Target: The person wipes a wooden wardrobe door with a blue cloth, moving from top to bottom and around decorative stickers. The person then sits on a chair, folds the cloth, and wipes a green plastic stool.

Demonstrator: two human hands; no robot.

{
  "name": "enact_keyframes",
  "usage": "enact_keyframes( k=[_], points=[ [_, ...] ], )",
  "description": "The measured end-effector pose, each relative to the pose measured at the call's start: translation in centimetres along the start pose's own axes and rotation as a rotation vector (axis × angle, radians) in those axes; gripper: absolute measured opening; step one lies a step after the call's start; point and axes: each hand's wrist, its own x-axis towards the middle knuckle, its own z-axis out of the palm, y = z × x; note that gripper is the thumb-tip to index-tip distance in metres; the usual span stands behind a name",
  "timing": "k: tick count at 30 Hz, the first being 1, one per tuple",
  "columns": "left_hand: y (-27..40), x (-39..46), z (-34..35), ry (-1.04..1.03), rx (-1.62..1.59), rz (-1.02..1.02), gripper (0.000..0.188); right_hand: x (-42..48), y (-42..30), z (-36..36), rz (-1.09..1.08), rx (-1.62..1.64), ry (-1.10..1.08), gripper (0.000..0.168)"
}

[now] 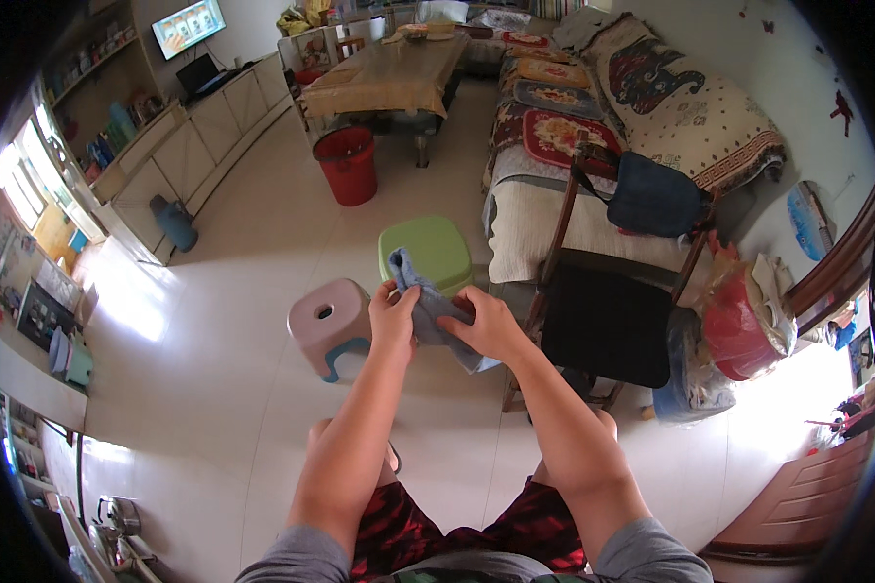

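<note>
A blue-grey cloth [437, 317], partly rolled or folded, is held up in front of me between both hands. My left hand [395, 315] pinches its upper left part, thumb on top. At its right side my right hand [485, 321] grips the fabric, and a lower corner hangs free beneath. Behind and below the cloth stands a green plastic stool [426, 248]. A pink plastic stool [328, 317] with a hole in its seat and blue lower parts is just left of my left hand.
To the right stands a wooden-framed chair [605, 317] with a black seat, beside bagged items [744, 321]. A red bucket [346, 171] is ahead, near a covered table [386, 73]. A long couch [539, 204] lines the right wall; low cabinets [204, 131] line the left.
</note>
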Motion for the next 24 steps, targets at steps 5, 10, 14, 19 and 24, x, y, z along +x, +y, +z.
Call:
enact_keyframes(
  k=[5,10,14,19,24],
  points=[
    [-0.2,0.7,0.0,0.107,-0.017,0.074,0.033,-0.5,1.5,0.5,-0.199,-0.099,0.049,0.044],
    [-0.6,1.4,-0.4,0.087,-0.106,0.053,0.028,-0.3,1.1,0.7,-0.190,-0.103,-0.032,0.034],
    [-0.9,1.7,-0.7,0.063,-0.103,0.067,0.026,0.0,2.8,1.7,-0.219,-0.040,0.003,0.024],
    [-0.5,2.2,-1.6,0.089,0.282,0.158,0.029,0.2,1.0,1.2,-0.131,0.122,0.082,0.018],
    [-0.1,2.0,-2.0,0.005,0.612,0.143,0.027,1.2,1.8,1.0,-0.046,0.246,0.204,0.019]
  ],
)
